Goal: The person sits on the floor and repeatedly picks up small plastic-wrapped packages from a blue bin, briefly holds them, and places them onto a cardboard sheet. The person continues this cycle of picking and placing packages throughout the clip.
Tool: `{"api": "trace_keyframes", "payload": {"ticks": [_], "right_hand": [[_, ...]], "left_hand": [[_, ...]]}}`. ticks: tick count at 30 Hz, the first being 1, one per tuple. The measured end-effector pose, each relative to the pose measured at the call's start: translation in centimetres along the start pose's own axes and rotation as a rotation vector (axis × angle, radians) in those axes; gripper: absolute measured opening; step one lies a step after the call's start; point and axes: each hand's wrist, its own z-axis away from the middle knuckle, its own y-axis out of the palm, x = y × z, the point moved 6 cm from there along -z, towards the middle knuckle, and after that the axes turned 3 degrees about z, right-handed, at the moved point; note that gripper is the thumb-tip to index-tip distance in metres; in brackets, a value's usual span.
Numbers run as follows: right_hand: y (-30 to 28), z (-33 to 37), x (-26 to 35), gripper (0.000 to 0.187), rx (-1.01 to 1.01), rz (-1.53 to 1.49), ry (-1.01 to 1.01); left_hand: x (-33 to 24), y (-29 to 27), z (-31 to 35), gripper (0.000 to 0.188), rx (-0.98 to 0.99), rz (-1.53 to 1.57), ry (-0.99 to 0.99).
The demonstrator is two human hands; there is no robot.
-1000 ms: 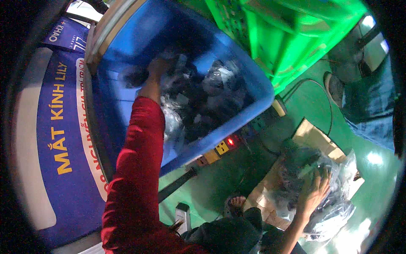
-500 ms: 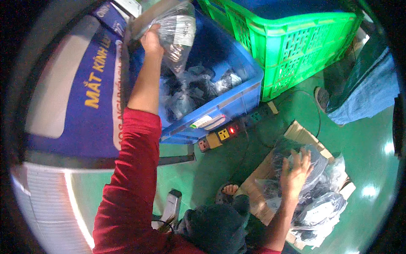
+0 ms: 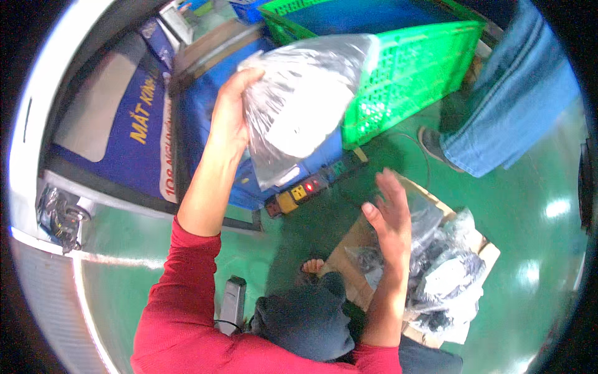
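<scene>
My left hand [image 3: 233, 115] grips the gathered top corner of a clear plastic bag [image 3: 305, 100] with dark contents and a large white label. The bag hangs in front of the blue bin [image 3: 244, 192] and hides much of its inside. To the right, my right hand [image 3: 391, 221] is raised with fingers stretched and nothing in it. Below and beside it lies an open cardboard box [image 3: 342, 268] on the floor, holding several clear bags [image 3: 445, 274] of dark items, some with white labels. What exactly the bags contain cannot be made out.
A green slatted crate [image 3: 423, 75] stands behind the held bag. A power strip [image 3: 299, 192] with a red light lies along the bin's near side. Another person's jeans leg [image 3: 511, 112] and shoe [image 3: 433, 149] are at the right. A blue printed panel [image 3: 118, 131] borders the left.
The bag in my left hand has come up closer to the camera and to the right, away from over the bin. My right hand has lifted off the bags in the box, moving left.
</scene>
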Motion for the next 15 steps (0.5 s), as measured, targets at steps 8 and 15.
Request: {"api": "trace_keyframes", "payload": {"ticks": [8,15], "right_hand": [[-1.6,0.7,-3.4,0.08,-0.04,-0.802,-0.045],[-4.7,2.0,-6.7,0.049,-0.203,-0.924,0.105]], "left_hand": [[13.2,6.5,5.3,0.019,0.17,-0.064,-0.382],[16.3,10.3,7.9,0.026,0.414,-0.164,-0.489]]}}
